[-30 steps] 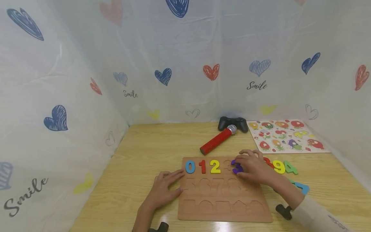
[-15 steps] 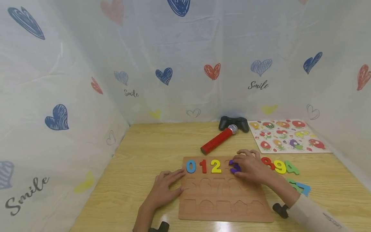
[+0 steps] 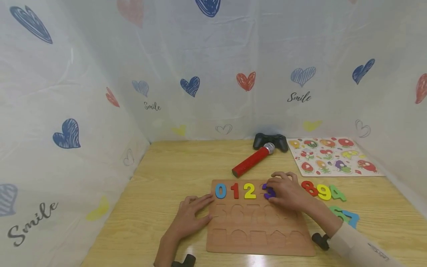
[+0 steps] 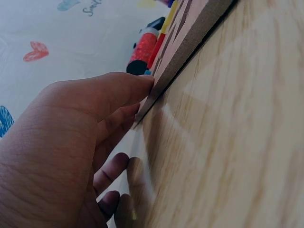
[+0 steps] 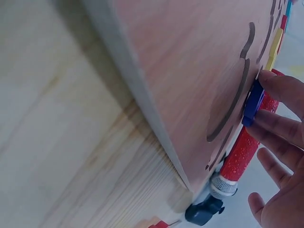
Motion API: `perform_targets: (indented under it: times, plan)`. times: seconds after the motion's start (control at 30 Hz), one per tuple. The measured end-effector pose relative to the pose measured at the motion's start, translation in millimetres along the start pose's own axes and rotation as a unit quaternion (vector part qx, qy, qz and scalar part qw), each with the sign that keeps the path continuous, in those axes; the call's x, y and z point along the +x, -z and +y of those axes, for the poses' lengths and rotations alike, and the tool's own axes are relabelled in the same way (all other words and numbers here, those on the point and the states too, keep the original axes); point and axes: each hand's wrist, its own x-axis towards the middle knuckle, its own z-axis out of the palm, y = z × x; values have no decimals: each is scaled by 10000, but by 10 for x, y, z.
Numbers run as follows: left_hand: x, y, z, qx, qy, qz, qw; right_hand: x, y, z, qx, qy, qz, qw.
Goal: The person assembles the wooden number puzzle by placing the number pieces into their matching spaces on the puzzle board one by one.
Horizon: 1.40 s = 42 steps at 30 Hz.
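R grip (image 3: 288,193) pinches the purple 3 (image 3: 269,193) btwn thumb & fingers, at the top row of the wooden board (image 3: 260,225), just R of the yellow 2 (image 3: 250,191); can't tell if it's fully seated. L grip (image 3: 191,218) loosely spread, thumb & fingertips at the board's L edge. Blue 0 (image 3: 220,191) & red 1 (image 3: 235,191) sit in the same row. On the desk (image 3: 166,167), R of the board: red 8 (image 3: 310,188), yellow 9 (image 3: 324,192), green 4 (image 3: 337,193), blue 7 (image 3: 351,217). Behind: red mic (image 3: 251,162), blk controller (image 3: 271,141).
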Motion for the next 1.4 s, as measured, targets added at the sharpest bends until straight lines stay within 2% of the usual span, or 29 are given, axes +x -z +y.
perform_targets:
  times: [0.4,1.13,1.4]
  plan:
    - [17,6,39,-105,-50,33,9999,20,2,6,-16,-39,-40,10000]
    - [42,15,66,-14,-146,84,9999,36,15,12,-103,-62,-162,9998]
    - [10,16,28,-10,24,-8,10000,-21,24,10,41,-57,-117,9999]
